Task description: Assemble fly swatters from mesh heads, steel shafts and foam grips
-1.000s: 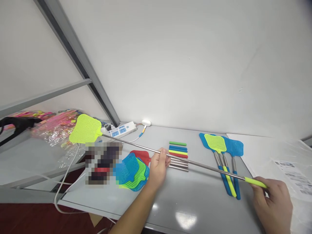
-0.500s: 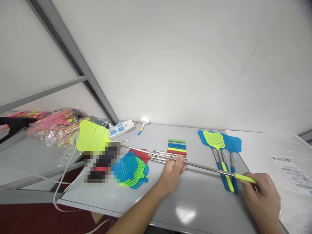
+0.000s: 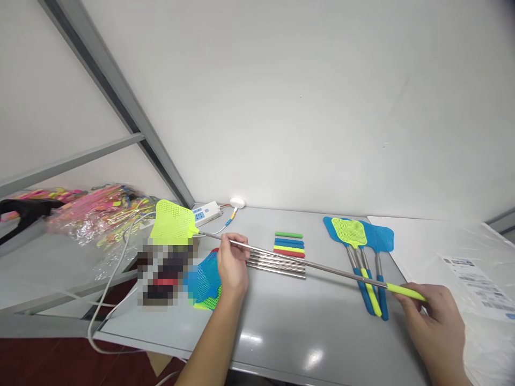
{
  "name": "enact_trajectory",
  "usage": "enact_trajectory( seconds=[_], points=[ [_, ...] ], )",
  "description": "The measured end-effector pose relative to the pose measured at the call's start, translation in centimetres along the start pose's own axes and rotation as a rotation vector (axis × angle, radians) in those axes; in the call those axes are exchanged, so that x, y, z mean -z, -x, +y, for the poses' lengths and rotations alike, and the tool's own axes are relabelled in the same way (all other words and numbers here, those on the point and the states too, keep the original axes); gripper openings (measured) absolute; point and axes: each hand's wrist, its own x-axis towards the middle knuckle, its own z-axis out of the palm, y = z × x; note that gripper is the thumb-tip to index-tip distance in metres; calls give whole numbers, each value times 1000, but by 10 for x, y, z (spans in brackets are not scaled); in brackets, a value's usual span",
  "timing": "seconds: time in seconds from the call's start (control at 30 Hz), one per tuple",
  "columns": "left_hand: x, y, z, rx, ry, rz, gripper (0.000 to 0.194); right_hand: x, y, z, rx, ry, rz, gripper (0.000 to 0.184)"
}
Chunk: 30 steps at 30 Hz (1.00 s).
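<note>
A yellow-green fly swatter [image 3: 173, 222] with a long extended metal rod stretches across the table between my hands. My right hand [image 3: 434, 321] is closed around its yellow-green grip at the right end. Nearer the swatter's mesh head, my left hand [image 3: 233, 265] pinches the rod. Under the rod lie several loose metal rods [image 3: 277, 266], with coloured handle grips [image 3: 288, 244] in green, blue, yellow and red just behind them. Blue and green swatter heads [image 3: 205, 279] are stacked beside my left hand, which partly hides them.
Several short swatters [image 3: 358, 236] in blue and yellow-green lie at the right, near a white plastic package [image 3: 462, 268] with a label. A power strip [image 3: 207, 213] and a white round device [image 3: 237, 202] stand at the back. Bagged colourful items [image 3: 100, 209] fill the left shelf.
My left hand has slid left along the rod towards the swatter's head. The head has shifted right, and the rod looks shorter. My right hand stays on the grip.
</note>
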Motion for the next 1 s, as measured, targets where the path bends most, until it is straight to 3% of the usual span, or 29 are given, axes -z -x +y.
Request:
enact_trajectory(
  seconds=[0.2,0.47,0.63,0.73,0.87,1.0],
  points=[
    [-6,10,-11,22,-31,-57,42,1,2,1,-41,25,21,26],
    [-19,39,-29,131,-136,-464,48,2,3,1,-45,54,27,32],
    [-19,39,-30,139,-83,-522,47,2,3,0,-81,25,-6,31],
    [-17,29,-21,151,105,-464,52,0,5,0,-61,-11,-39,31],
    [-5,9,-4,135,337,-192,59,-3,8,1,-38,-12,-69,31],
    [9,-8,4,54,347,-2,51,-5,11,6,3,1,-125,33]
  ],
)
